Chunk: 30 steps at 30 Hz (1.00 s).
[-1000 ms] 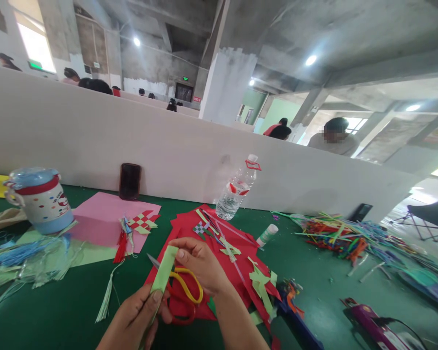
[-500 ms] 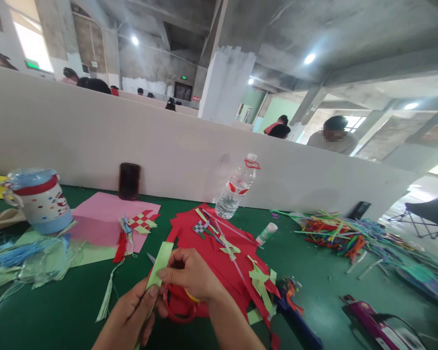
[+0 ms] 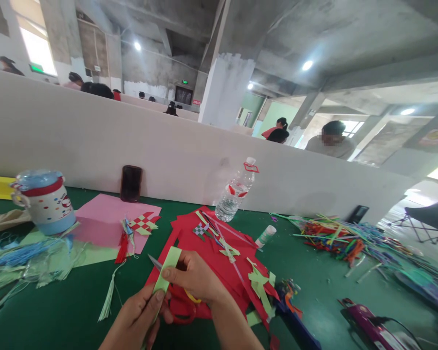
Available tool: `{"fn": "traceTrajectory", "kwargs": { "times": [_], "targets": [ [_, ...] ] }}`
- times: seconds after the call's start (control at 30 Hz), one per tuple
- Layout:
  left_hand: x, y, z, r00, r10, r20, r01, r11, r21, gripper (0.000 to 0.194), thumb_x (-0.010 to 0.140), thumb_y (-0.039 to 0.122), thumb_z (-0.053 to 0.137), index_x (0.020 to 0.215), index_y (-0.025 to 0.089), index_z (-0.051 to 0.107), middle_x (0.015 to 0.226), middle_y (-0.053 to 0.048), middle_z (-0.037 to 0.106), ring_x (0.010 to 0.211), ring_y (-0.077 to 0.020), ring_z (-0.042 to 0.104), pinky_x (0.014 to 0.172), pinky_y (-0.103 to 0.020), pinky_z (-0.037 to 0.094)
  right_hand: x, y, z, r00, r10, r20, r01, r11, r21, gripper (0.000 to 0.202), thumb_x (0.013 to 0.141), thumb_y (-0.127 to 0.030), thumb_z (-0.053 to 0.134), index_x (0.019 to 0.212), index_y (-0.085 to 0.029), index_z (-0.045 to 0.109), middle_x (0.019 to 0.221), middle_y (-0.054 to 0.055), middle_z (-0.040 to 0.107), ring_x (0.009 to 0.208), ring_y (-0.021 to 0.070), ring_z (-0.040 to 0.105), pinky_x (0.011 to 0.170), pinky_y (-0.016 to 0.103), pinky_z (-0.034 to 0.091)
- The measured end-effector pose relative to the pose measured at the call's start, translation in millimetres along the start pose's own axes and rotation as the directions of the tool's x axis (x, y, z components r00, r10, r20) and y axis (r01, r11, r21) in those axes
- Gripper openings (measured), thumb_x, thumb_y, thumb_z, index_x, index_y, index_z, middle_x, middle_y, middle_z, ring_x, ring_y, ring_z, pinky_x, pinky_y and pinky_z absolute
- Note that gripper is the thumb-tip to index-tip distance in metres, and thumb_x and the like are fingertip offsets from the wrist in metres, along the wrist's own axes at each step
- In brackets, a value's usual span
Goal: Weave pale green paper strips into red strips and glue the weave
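A folded light green paper strip [image 3: 171, 262] is pinched between both hands near the bottom centre. My left hand [image 3: 142, 311] grips its lower part, thumb on top. My right hand [image 3: 193, 277] pinches the strip higher up, its thumb across the paper. Scissors with red and yellow handles [image 3: 182, 311] lie beneath the hands, their blade tip showing at the left; the hands partly hide them. Under these spreads a stack of red paper [image 3: 219, 272], with green scraps [image 3: 261, 287] on its right side. A woven red and green paper fish [image 3: 145, 223] rests on pink paper [image 3: 98, 218].
A water bottle [image 3: 235, 194] and glue stick [image 3: 266, 236] stand behind the red paper. At left are a blue-white jug [image 3: 49, 206] and tassels; at right, coloured strips [image 3: 332, 236] and a purple tool [image 3: 372, 325]. People sit beyond the white partition [image 3: 160, 155].
Both hands have shifted slightly right with the green strip, and more of the scissor blade shows. The whole view has moved a little.
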<state>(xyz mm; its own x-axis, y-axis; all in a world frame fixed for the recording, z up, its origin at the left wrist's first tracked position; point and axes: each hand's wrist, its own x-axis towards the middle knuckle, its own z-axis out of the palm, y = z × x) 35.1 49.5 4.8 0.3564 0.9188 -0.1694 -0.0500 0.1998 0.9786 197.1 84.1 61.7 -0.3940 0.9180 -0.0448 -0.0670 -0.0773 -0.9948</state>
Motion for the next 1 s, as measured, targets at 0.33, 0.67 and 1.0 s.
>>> {"fn": "traceTrajectory", "kwargs": {
  "times": [0.33, 0.67, 1.0],
  "targets": [
    [-1, -7, 5.2, 0.986, -0.043, 0.16, 0.049, 0.998, -0.032, 0.059, 0.074, 0.077, 0.058, 0.075, 0.019, 0.056, 0.061, 0.002, 0.067, 0.033, -0.0071, 0.05, 0.035, -0.019, 0.031, -26, 12, 19, 0.982, -0.01, -0.188, -0.004, 0.997, -0.075, 0.046, 0.078, -0.058, 0.072, 0.071, -0.014, 0.064, 0.064, 0.0, 0.058, 0.056, 0.011, 0.048, 0.054, 0.022, 0.039],
    [-13, -4, 10.9, 0.946, -0.153, 0.287, 0.146, 0.988, 0.047, 0.057, 0.074, 0.076, 0.059, 0.081, 0.019, 0.058, 0.067, -0.002, 0.072, 0.038, -0.0101, 0.055, 0.041, -0.023, 0.038, -55, 21, 15, 0.929, -0.055, -0.367, 0.027, 0.996, -0.081, 0.048, 0.078, -0.059, 0.072, 0.065, -0.014, 0.059, 0.054, -0.005, 0.045, 0.05, 0.0074, 0.034, 0.048, 0.022, 0.025],
    [-51, -24, -3.7, 0.887, -0.33, 0.323, 0.295, 0.943, 0.156, 0.049, 0.074, 0.069, 0.066, 0.076, 0.02, 0.059, 0.067, -0.003, 0.074, 0.043, -0.0077, 0.051, 0.042, -0.019, 0.031, -85, 28, -26, 0.866, -0.08, -0.494, 0.029, 0.994, -0.11, 0.047, 0.079, -0.059, 0.071, 0.066, -0.016, 0.058, 0.052, -0.006, 0.041, 0.05, 0.0084, 0.033, 0.048, 0.023, 0.026]
  ]
}}
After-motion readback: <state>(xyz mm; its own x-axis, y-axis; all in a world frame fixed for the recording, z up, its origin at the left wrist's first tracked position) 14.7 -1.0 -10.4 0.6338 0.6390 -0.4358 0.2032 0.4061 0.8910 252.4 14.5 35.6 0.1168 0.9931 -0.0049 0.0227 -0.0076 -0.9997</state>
